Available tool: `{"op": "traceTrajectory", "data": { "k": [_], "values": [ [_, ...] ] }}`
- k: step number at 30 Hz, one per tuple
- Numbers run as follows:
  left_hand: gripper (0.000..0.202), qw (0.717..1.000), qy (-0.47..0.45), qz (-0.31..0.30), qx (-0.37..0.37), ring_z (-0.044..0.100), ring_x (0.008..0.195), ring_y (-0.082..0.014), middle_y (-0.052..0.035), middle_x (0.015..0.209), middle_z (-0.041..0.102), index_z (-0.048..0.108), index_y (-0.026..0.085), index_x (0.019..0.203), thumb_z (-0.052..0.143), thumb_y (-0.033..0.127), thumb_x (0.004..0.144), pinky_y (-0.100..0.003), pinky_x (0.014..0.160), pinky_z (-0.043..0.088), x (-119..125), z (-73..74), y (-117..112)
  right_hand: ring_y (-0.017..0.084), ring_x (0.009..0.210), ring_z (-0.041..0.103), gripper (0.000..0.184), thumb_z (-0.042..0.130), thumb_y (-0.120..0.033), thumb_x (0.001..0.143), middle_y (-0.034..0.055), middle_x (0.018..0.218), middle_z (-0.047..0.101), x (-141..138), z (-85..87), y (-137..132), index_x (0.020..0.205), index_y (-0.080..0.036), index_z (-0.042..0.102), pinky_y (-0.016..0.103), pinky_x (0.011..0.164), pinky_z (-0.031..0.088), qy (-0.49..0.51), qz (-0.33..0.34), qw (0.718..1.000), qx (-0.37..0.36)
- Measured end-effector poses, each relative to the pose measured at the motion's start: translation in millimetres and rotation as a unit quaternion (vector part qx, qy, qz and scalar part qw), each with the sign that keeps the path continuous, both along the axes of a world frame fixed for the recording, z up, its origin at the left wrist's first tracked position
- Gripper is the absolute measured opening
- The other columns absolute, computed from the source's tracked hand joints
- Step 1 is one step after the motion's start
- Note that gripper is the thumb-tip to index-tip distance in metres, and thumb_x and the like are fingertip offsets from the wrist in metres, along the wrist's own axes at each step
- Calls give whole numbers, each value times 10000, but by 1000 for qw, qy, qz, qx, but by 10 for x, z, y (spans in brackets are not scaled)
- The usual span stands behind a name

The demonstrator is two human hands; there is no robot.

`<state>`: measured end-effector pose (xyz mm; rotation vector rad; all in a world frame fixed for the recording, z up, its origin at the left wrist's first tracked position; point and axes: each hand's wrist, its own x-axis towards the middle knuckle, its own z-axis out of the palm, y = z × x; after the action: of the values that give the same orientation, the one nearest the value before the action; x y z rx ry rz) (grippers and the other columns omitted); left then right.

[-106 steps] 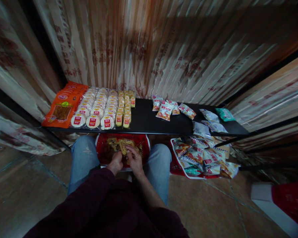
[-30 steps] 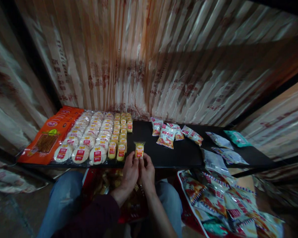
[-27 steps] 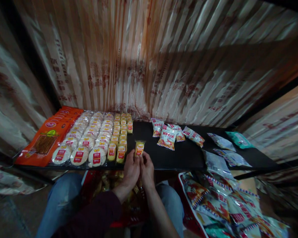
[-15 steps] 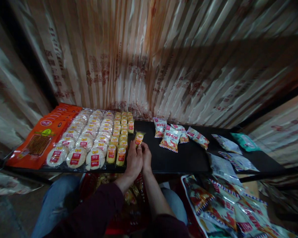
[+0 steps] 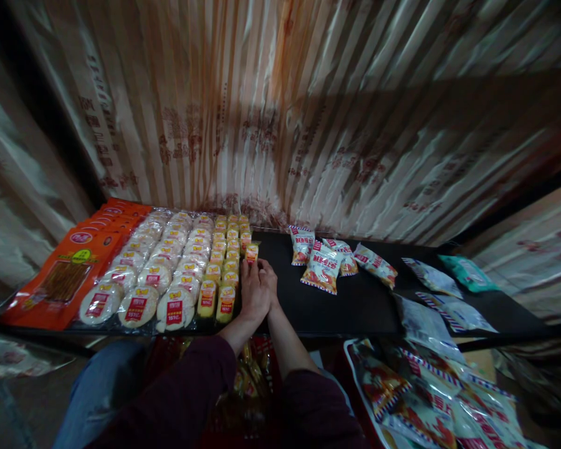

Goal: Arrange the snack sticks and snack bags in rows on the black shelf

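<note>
A small yellow wrapped snack roll (image 5: 251,252) with a red and white label stands at the near end of the short third column of such rolls. Its lower end is between the fingers of my left hand (image 5: 254,294), which is closed on it. Pressed against that hand, my right hand (image 5: 270,282) has curled fingers at the roll's right side; its fingertips are partly hidden. Two longer columns of yellow snack rolls (image 5: 226,302) run just left of my hands. Beyond them lie columns of round white wrapped rice crackers (image 5: 174,307).
Orange snack bags (image 5: 65,274) overlap at the left of the black shelf (image 5: 290,312). White puffed-snack bags (image 5: 321,265) and a teal bag (image 5: 467,273) lie to the right. Below are a bin of bags (image 5: 430,399) and a red container with yellow packets (image 5: 247,377). Plastic sheeting (image 5: 243,112) hangs behind.
Both hands have moved left and slightly away from me with the yellow snack roll. It is now up against the third column, where before it was held apart from it.
</note>
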<state>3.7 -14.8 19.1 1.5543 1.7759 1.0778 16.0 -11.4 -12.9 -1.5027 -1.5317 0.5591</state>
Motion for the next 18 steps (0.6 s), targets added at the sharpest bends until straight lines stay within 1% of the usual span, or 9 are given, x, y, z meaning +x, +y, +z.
{"op": "traceTrajectory", "data": {
  "k": [3, 5, 7, 9, 10, 11, 13, 15, 18],
  "values": [
    [485, 1000, 17, 9, -16, 499, 1221, -337, -220, 1187, 609, 473, 46, 1308, 341, 101, 845, -539, 1035, 373, 21, -42, 100, 219, 913, 612, 292, 465, -156, 751, 70, 979, 680, -16, -47, 75, 974, -235, 636, 338, 813, 460, -31, 2, 999, 9],
    [429, 999, 28, 10, -19, 525, 1195, -306, -202, 1189, 606, 504, 64, 1272, 364, 102, 869, -512, 1029, 391, 23, -53, 141, 219, 931, 611, 303, 458, -157, 754, 63, 983, 676, -20, -82, 118, 986, -248, 631, 336, 810, 462, -49, 10, 999, 19],
    [370, 999, 37, 8, -19, 548, 1157, -268, -157, 1222, 586, 514, 112, 1250, 445, 172, 892, -503, 999, 421, 28, -56, 176, 214, 956, 605, 318, 453, -154, 757, 56, 989, 669, -22, -112, 156, 1003, -259, 624, 328, 817, 461, -68, 17, 997, 25],
    [373, 999, 44, 5, -16, 556, 1126, -236, -110, 1260, 554, 514, 160, 1233, 532, 277, 879, -496, 958, 450, 32, -54, 201, 207, 967, 600, 329, 453, -145, 760, 51, 990, 663, -24, -128, 187, 1018, -265, 619, 316, 823, 458, -91, 18, 995, 26],
    [381, 999, 48, 2, -14, 553, 1121, -230, -98, 1268, 546, 517, 171, 1224, 553, 305, 869, -494, 949, 455, 32, -53, 207, 204, 964, 598, 332, 454, -140, 763, 51, 987, 661, -25, -128, 200, 1023, -265, 618, 310, 821, 457, -103, 15, 994, 24],
    [371, 999, 52, 0, -12, 549, 1126, -232, -99, 1262, 549, 527, 171, 1215, 554, 298, 868, -491, 956, 449, 28, -51, 209, 201, 955, 598, 332, 455, -136, 767, 50, 982, 660, -24, -123, 211, 1028, -264, 617, 304, 816, 457, -115, 13, 993, 22],
    [337, 998, 61, -5, -9, 535, 1160, -260, -124, 1215, 585, 555, 151, 1204, 511, 199, 873, -488, 1004, 413, 13, -44, 199, 193, 924, 601, 328, 454, -134, 779, 46, 969, 658, -21, -92, 229, 1035, -262, 615, 288, 793, 460, -138, 13, 990, 7],
    [383, 998, 69, -9, -6, 512, 1201, -294, -157, 1145, 626, 576, 117, 1202, 437, 85, 847, -480, 1049, 369, -5, -29, 181, 181, 896, 603, 314, 452, -139, 796, 41, 957, 656, -14, -40, 238, 1036, -259, 615, 268, 764, 463, -157, 17, 987, -16],
    [455, 997, 79, -11, -2, 490, 1226, -324, -190, 1119, 636, 576, 75, 1209, 374, 22, 805, -493, 1061, 347, -7, 17, 162, 177, 894, 599, 271, 462, -168, 822, 52, 968, 649, 2, 51, 228, 1036, -233, 616, 252, 742, 467, -173, 19, 984, -40]
  ]
}}
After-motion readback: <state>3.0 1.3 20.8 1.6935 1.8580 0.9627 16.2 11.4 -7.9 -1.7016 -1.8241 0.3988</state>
